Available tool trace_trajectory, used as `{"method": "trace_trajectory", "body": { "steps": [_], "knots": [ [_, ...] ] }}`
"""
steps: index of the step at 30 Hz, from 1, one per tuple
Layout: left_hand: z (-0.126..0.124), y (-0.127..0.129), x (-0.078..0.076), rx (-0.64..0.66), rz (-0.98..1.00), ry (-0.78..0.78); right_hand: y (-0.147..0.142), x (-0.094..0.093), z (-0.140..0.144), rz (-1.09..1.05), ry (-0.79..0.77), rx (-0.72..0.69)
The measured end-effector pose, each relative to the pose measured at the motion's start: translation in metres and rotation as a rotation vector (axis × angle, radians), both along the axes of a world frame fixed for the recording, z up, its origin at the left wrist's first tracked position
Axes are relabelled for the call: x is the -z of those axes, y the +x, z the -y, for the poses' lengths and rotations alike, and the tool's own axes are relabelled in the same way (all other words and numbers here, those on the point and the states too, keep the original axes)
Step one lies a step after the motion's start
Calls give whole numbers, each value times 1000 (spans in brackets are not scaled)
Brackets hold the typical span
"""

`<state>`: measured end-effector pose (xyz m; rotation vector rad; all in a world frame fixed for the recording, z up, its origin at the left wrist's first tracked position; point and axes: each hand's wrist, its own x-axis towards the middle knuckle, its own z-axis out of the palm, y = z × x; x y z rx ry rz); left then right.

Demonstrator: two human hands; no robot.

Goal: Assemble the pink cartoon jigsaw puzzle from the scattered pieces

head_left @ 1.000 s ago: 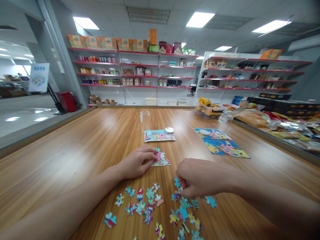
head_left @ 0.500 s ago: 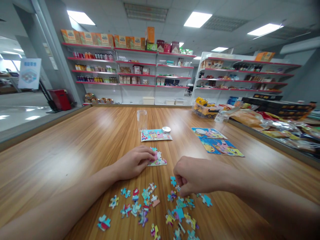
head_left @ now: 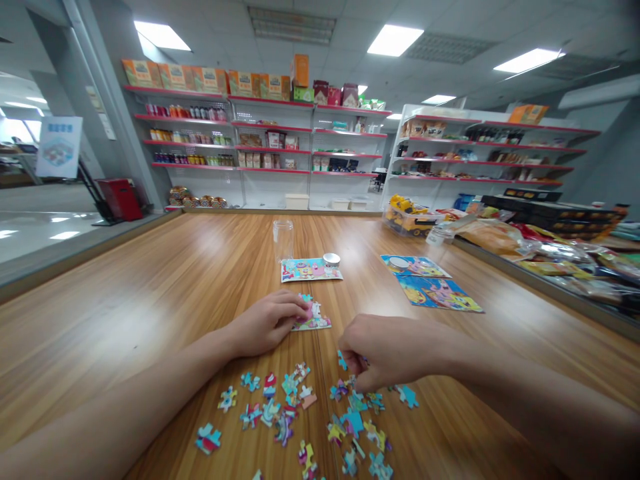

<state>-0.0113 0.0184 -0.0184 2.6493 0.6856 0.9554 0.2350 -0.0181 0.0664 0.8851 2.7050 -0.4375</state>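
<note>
Beyond the loose pieces (head_left: pixel 300 407), the partial puzzle (head_left: pixel 314 319) is pinned by the left hand (head_left: pixel 265 325); the right hand (head_left: pixel 385 350), nearer the pile, is curled over a piece.

Ceiling panels (head_left: pixel 395 40) are lighting a shop; red-edged shelves (head_left: pixel 260 140) are lining the grey back wall (head_left: pixel 125 133) beyond a wooden table (head_left: pixel 150 287).

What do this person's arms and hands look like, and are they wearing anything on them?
Both forearms are bare, with no sleeves in view. The left hand and right hand wear no gloves, and no watch, bracelet or ring shows on either.
</note>
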Motion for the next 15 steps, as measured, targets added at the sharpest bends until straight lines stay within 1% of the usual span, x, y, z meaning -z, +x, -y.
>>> {"method": "trace_trajectory", "body": {
  "steps": [6,8,10,12,15],
  "knots": [
    [0,-1,1,8,-2,-11,-3,-5,2,-62,-100,-23],
    [0,-1,0,3,-3,-9,-1,-6,-2,-86,-134,-51],
    [1,0,0,-3,-9,-2,1,-3,-12,-161,-184,-48],
    [1,0,-1,-3,-20,6,4,6,-28,-315,-213,18],
    [2,0,-2,8,-31,13,9,32,-55,-624,-118,155]
  ]
}}
